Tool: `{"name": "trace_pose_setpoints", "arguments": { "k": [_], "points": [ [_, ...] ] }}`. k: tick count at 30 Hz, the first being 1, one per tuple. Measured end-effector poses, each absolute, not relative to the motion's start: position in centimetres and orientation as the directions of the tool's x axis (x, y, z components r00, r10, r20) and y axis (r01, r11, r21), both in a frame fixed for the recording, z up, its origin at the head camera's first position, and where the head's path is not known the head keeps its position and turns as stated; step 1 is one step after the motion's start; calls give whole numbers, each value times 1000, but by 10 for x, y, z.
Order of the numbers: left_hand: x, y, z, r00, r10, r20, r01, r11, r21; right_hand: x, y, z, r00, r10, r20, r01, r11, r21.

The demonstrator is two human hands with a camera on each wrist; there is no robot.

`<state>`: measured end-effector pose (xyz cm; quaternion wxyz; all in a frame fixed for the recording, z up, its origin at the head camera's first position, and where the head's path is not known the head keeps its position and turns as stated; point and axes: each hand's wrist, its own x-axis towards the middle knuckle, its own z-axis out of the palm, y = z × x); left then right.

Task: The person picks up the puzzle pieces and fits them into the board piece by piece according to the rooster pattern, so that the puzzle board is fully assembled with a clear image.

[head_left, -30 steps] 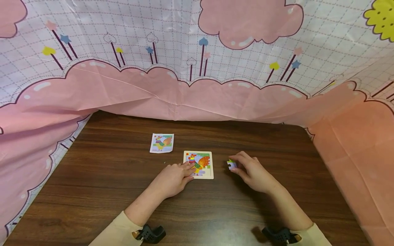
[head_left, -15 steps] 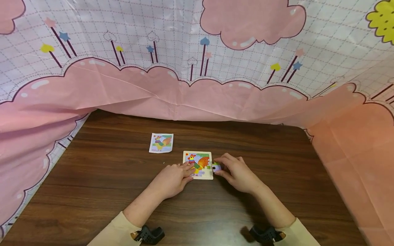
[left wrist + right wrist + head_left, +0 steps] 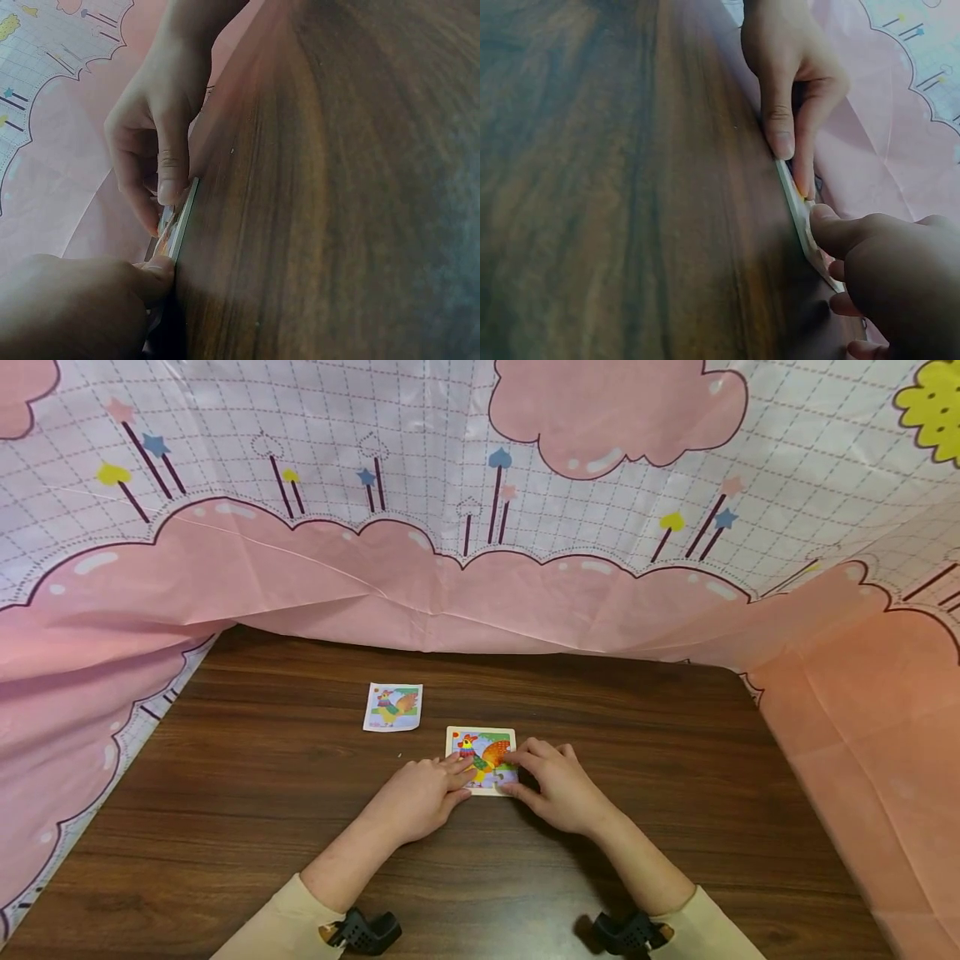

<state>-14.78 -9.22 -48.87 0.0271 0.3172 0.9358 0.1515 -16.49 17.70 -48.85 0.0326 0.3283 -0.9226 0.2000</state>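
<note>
A square wooden jigsaw puzzle board [image 3: 480,728] with a colourful rooster picture lies on the table in the head view. My left hand [image 3: 423,793] rests on its left side, extended fingers over the picture and thumb at the near edge. At the lower right corner, my right hand [image 3: 558,789] pinches a puzzle piece [image 3: 507,774] between thumb and fingers, right over the board. In the left wrist view the right hand [image 3: 169,97] reaches down to the board's edge. The right wrist view shows the left thumb along the pale rim [image 3: 793,206]; the piece is mostly hidden there.
A small paper picture [image 3: 393,707] of the same rooster lies beyond the board, to the left. The dark wooden table [image 3: 300,693] meets a pink patterned curtain [image 3: 480,610] at the back and sides. Black wrist cameras sit below both hands.
My right hand has carried the puzzle piece leftward from the table beside the board to over its lower right corner. The left hand has stayed on the board.
</note>
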Motion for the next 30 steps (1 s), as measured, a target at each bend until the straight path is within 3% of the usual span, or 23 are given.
{"name": "trace_pose_setpoints", "arguments": {
  "k": [10,14,20,30],
  "points": [
    [-148,-91,-488,-792,609,45,593,750,292,-165,172,-492,-787,-580,211,-617,727,-301],
    [-147,-92,-487,-786,614,68,610,755,238,-165,170,-494,-788,-571,230,-615,724,-311],
    [-146,-90,-480,-783,617,78,620,767,161,-166,166,-491,-814,-544,202,-572,696,-434],
    [-144,-71,-479,-747,664,49,662,733,159,-170,168,-489,-858,-492,150,-481,665,-571]
  ]
}}
